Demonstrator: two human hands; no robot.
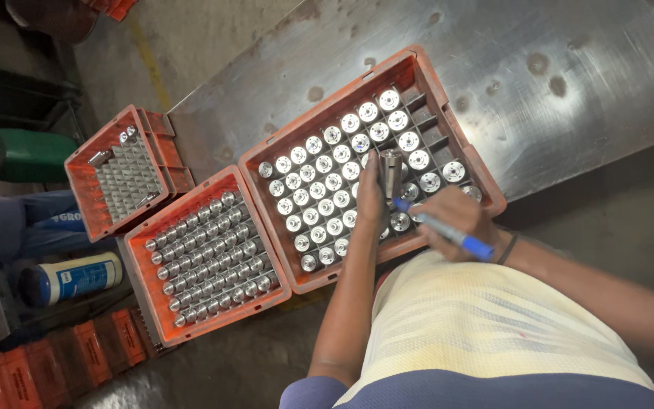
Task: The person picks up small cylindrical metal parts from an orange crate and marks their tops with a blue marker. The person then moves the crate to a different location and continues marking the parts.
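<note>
My left hand (371, 198) grips a silver metal cylinder (391, 170) and holds it upright above the large orange crate (319, 113). My right hand (454, 220) holds a blue marker pen (448, 233) with its tip against the lower part of that cylinder. The crate has a grid of compartments; most hold shiny metal cylinders (327, 182) standing on end, and a few cells at its far right are bare. The crate rests on a worn steel table (539, 76).
Two smaller orange crates (149, 227) (77, 170) with metal parts stand to the left, off the table's edge. A green can (28, 155), a blue-and-white spray can (70, 278) and stacked orange crates (39, 367) lie lower left. Someone's blue sleeve (17, 223) is at far left.
</note>
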